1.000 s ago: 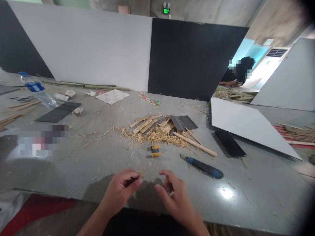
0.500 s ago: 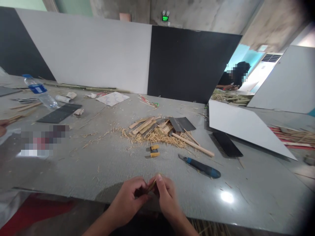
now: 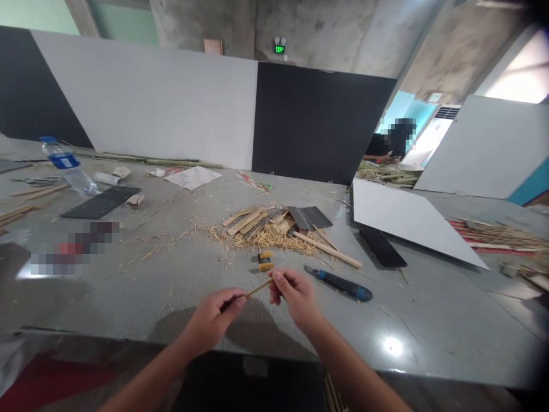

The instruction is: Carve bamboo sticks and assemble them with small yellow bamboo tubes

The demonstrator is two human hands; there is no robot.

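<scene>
Between my two hands stretches a thin bamboo strip (image 3: pixel 259 288), slanting up to the right above the table. My left hand (image 3: pixel 217 315) pinches its lower end, and my right hand (image 3: pixel 295 294) pinches the upper end between thumb and fingers. Just beyond my right hand lies a small dark block with yellow pieces (image 3: pixel 265 261). To the right of that hand rests a utility knife (image 3: pixel 343 284) with a blue and black handle. Farther back is a heap of bamboo shavings (image 3: pixel 257 237), with split bamboo pieces (image 3: pixel 249 220) on top.
A phone-like black slab (image 3: pixel 382 248) lies beside a tilted white board (image 3: pixel 412 217) on the right. At left stand a water bottle (image 3: pixel 71 166) and a flat dark sheet (image 3: pixel 100 202). Black and white panels (image 3: pixel 317 123) close off the back; another person (image 3: pixel 397 140) sits beyond.
My hands have moved forward over the table and drawn apart. More of the bamboo strip now shows between them. The view has shifted slightly.
</scene>
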